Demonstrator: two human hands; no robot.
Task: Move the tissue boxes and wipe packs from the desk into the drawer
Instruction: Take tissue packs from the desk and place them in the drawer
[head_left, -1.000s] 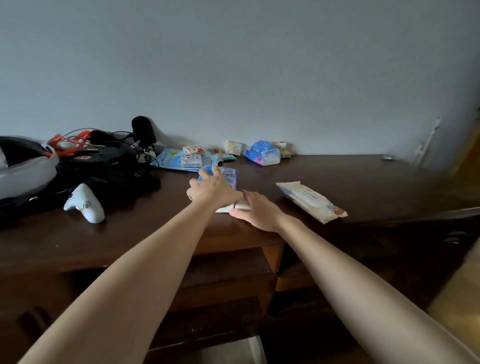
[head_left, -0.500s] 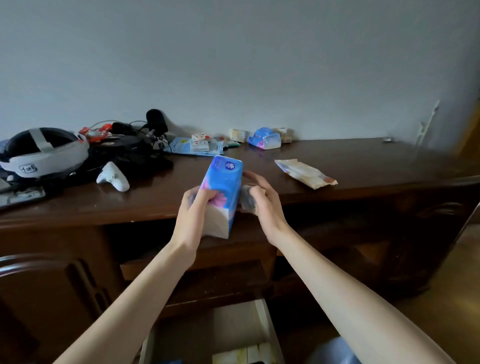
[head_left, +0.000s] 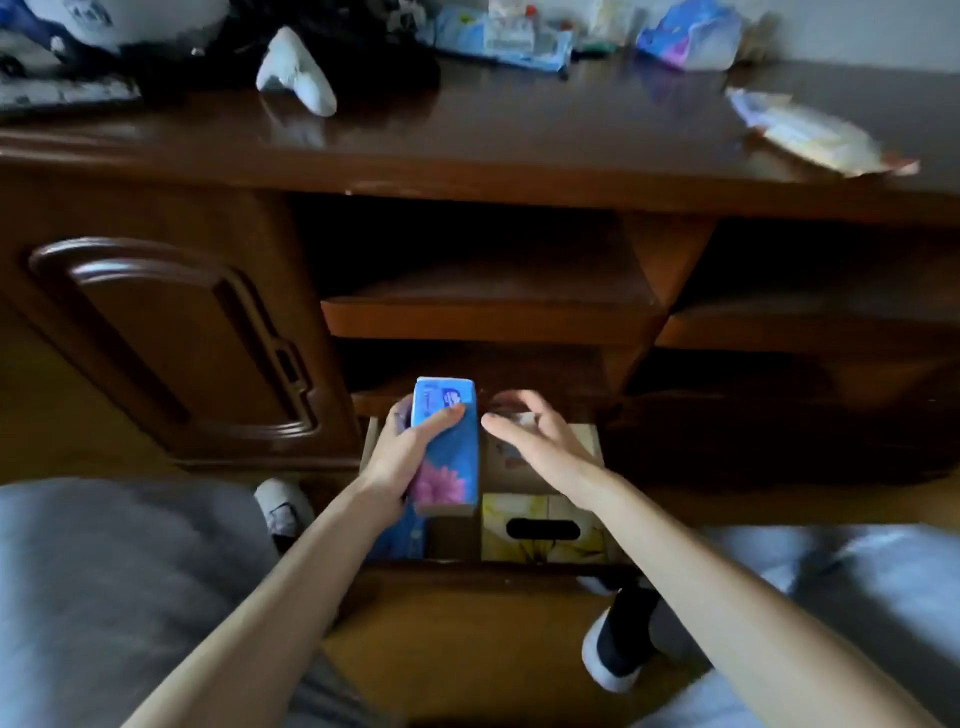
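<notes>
- The drawer (head_left: 370, 441) stands pulled out below the table (head_left: 519, 140).
- A tissue box (head_left: 543, 527) lies in the drawer's right part.
- The left hand (head_left: 400, 457) holds a tissue pack (head_left: 447, 447) over the drawer, left of the right hand (head_left: 540, 447).
- A wipe pack (head_left: 810, 135) lies on the table's right.
- A controller (head_left: 296, 73) lies on the table's left.

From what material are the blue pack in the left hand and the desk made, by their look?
Blue pack: seemingly soft glossy plastic film printed with a pink flower; its surface shows a slight sheen. The left hand grips it. Desk: dark brown wood or wood veneer, lacquered; the top reflects light.
</notes>
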